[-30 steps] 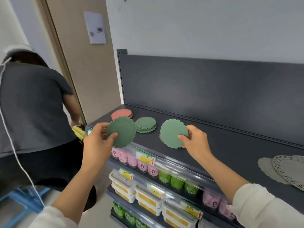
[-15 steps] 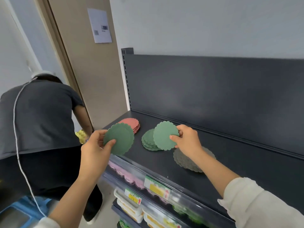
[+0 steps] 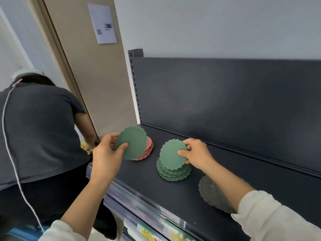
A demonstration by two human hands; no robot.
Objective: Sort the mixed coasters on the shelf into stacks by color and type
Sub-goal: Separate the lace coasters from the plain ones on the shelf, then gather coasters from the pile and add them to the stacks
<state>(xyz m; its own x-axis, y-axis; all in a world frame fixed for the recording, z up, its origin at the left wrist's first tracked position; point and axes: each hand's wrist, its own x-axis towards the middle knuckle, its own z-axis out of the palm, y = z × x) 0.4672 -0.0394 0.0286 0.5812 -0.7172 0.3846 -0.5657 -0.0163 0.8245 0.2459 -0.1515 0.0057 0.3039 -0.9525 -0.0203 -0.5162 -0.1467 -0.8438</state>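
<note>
Right hand (image 3: pixel 197 156) pinches a green scalloped coaster (image 3: pixel 172 154) by its right edge, thumb on the face and fingers behind, and the disc tilts toward the camera directly over the green stack (image 3: pixel 173 172) on the dark shelf (image 3: pixel 173 193); its lower rim looks to be at the top of that stack, though actual contact is hard to tell. Left hand (image 3: pixel 107 154) grips a second green coaster (image 3: pixel 132 142) at its lower left edge, thumb across the front, held up in front of the pink stack (image 3: pixel 147 150) near the shelf's left end and hiding much of it. A grey stack (image 3: pixel 212 192) lies on the shelf just beside the green one, partly under the right forearm. A person in a dark shirt (image 3: pixel 38 129) bends away at the left.
</note>
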